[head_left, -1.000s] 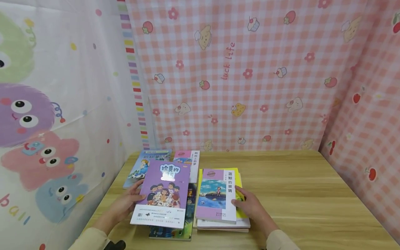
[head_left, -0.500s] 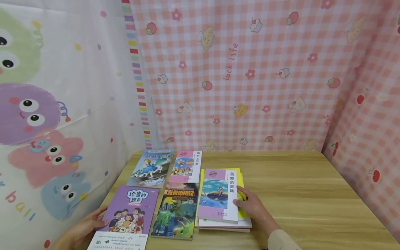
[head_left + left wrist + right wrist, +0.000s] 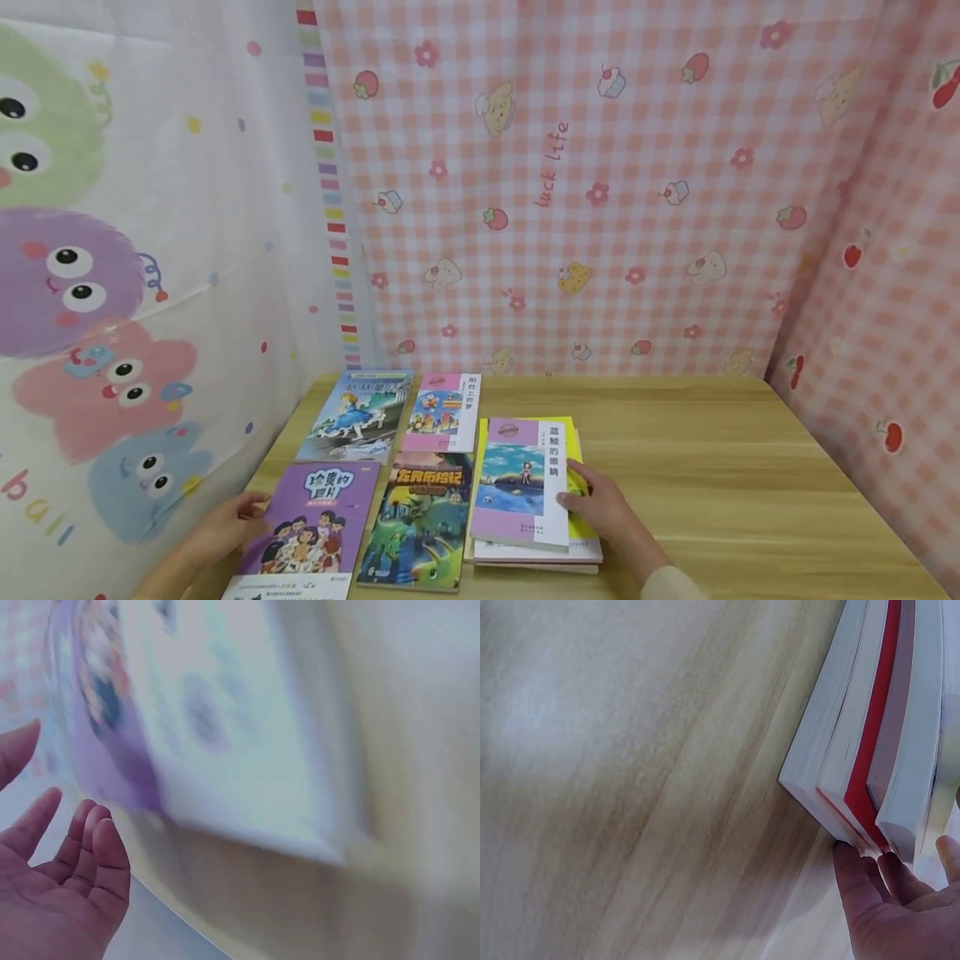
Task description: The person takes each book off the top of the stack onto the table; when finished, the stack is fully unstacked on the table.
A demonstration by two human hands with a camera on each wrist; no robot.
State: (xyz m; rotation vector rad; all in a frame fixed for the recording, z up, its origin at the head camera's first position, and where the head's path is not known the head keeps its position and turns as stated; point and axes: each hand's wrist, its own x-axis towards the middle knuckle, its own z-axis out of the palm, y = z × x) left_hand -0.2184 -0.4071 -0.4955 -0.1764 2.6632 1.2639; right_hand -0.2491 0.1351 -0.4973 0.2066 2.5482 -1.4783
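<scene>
At the front left of the table, a purple picture-cover book [image 3: 307, 525] lies face up. My left hand [image 3: 228, 529] is beside its left edge; the left wrist view shows the relaxed fingers [image 3: 101, 870] apart from the blurred book [image 3: 217, 735]. My right hand [image 3: 609, 510] rests against the right side of a stack of books, thumb at the edge of the top one, a pink-and-white book with a sea picture [image 3: 513, 483]. In the right wrist view, the fingertips touch the page edges of the stack [image 3: 855, 735]. A yellow book [image 3: 566, 427] shows under the top one.
Behind the purple book lies a blue book with a girl in a dress [image 3: 358, 417], and right of that a pink-and-white book [image 3: 438, 414]. A dinosaur-cover book [image 3: 416, 525] sits between the purple book and the stack. Patterned cloths [image 3: 600, 233] surround the wooden table [image 3: 697, 467].
My left hand has carried the purple book left and down from over the dinosaur book, then let go of it. The right hand has stayed at the stack.
</scene>
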